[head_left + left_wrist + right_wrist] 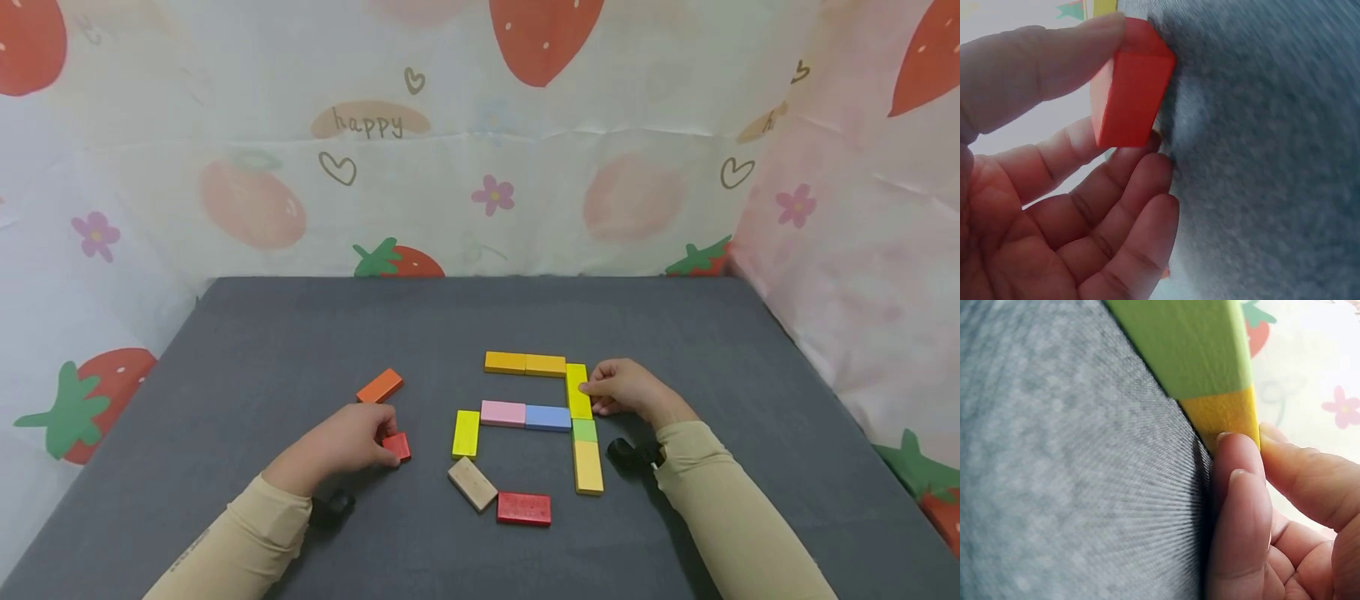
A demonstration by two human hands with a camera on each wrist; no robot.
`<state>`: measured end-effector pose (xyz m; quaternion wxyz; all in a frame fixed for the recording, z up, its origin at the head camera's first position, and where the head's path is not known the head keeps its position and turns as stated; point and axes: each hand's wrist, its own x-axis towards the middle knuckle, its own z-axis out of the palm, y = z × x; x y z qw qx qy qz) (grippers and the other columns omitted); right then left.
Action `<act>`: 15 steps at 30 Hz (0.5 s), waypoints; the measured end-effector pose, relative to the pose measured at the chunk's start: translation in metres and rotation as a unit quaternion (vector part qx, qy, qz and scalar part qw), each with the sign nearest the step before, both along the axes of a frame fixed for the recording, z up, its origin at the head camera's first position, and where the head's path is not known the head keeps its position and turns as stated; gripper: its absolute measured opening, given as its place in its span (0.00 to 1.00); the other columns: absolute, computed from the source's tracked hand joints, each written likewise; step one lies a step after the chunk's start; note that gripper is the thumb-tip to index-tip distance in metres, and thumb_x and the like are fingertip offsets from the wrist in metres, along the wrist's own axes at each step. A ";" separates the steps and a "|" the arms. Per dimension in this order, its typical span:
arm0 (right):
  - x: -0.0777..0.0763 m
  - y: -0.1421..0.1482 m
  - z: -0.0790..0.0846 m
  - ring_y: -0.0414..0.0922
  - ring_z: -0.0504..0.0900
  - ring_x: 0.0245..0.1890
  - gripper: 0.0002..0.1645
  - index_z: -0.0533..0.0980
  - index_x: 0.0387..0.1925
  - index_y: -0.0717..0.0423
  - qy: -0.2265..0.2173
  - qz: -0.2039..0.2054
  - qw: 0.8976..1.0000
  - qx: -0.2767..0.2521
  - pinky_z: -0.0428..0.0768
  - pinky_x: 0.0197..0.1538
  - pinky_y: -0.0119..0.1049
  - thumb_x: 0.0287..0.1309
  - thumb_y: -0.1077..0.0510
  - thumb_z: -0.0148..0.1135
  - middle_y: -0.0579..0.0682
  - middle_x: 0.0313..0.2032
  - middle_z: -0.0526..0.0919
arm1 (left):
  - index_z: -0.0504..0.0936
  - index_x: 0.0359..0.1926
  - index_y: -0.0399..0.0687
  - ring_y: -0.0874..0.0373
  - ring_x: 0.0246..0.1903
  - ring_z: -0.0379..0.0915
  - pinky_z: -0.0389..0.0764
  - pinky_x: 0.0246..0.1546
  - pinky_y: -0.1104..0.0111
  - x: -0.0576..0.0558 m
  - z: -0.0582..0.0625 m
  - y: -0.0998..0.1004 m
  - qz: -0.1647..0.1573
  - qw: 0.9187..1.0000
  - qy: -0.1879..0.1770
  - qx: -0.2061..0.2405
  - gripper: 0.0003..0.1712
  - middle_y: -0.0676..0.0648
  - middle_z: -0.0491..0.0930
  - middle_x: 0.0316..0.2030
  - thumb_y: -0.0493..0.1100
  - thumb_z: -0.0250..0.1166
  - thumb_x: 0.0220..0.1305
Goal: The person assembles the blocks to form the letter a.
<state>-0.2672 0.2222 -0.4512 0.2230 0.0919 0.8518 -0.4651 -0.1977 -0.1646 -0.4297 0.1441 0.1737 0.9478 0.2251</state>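
Note:
My left hand (337,446) pinches a small red block (398,447) between thumb and fingers on the left of the grey table; the left wrist view shows the red block (1132,94) held at its end. My right hand (630,390) is at the upright yellow block (577,379), thumb on its top and fingers curled against its outer side. In the right wrist view, this yellow block (1225,415) abuts a green block (1197,350). The green block (583,430) lies below it in the head view, followed by a pale yellow block (588,468).
Two amber blocks (525,364) form the top row. Pink (502,413) and blue (548,417) blocks make a middle row, beside a yellow block (466,434). A tilted wooden block (472,484) touches a larger red block (523,508). An orange block (379,386) lies behind my left hand.

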 end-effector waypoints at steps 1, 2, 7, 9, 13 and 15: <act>0.000 0.000 0.001 0.43 0.76 0.21 0.12 0.74 0.32 0.59 -0.001 0.000 1.000 0.000 0.78 0.30 0.32 0.54 0.53 0.63 0.52 0.26 0.77 | 0.71 0.23 0.50 0.61 0.21 0.64 0.66 0.24 0.68 0.000 0.001 0.001 -0.002 1.000 0.003 -0.004 0.15 0.54 0.69 0.17 0.40 0.73 0.43; 0.000 0.000 0.001 0.43 0.76 0.21 0.12 0.74 0.32 0.59 -0.002 -0.001 1.000 -0.001 0.78 0.30 0.32 0.54 0.53 0.63 0.52 0.26 0.77 | 0.70 0.23 0.50 0.61 0.21 0.64 0.66 0.24 0.68 0.001 0.002 0.002 -0.003 1.000 0.004 -0.006 0.16 0.54 0.69 0.17 0.40 0.73 0.42; 0.000 0.001 0.002 0.42 0.76 0.21 0.13 0.74 0.31 0.59 0.005 0.010 1.000 -0.009 0.78 0.30 0.32 0.54 0.53 0.63 0.52 0.26 0.77 | 0.70 0.24 0.49 0.60 0.21 0.64 0.66 0.24 0.68 0.001 0.005 0.004 -0.002 1.000 0.001 -0.005 0.18 0.53 0.69 0.18 0.40 0.74 0.41; 0.000 0.001 0.001 0.42 0.75 0.21 0.13 0.74 0.31 0.59 0.008 0.013 1.000 -0.012 0.78 0.29 0.32 0.54 0.53 0.63 0.51 0.26 0.76 | 0.70 0.25 0.49 0.60 0.21 0.64 0.66 0.24 0.68 0.001 0.006 0.004 -0.001 1.000 -0.003 0.000 0.18 0.53 0.69 0.19 0.40 0.74 0.41; 0.001 0.002 0.001 0.42 0.75 0.21 0.12 0.73 0.30 0.59 0.007 0.011 1.000 -0.013 0.77 0.29 0.32 0.55 0.53 0.62 0.51 0.25 0.76 | 0.72 0.26 0.51 0.61 0.21 0.65 0.67 0.25 0.68 0.000 0.007 0.006 0.005 1.000 -0.014 0.019 0.13 0.53 0.70 0.19 0.39 0.72 0.46; 0.001 0.002 0.001 0.42 0.75 0.21 0.12 0.73 0.30 0.59 0.007 0.010 1.000 -0.010 0.77 0.29 0.32 0.55 0.54 0.62 0.52 0.26 0.76 | 0.73 0.25 0.52 0.61 0.20 0.65 0.68 0.24 0.68 -0.001 0.007 0.008 0.013 0.999 -0.016 0.028 0.11 0.53 0.70 0.19 0.38 0.70 0.48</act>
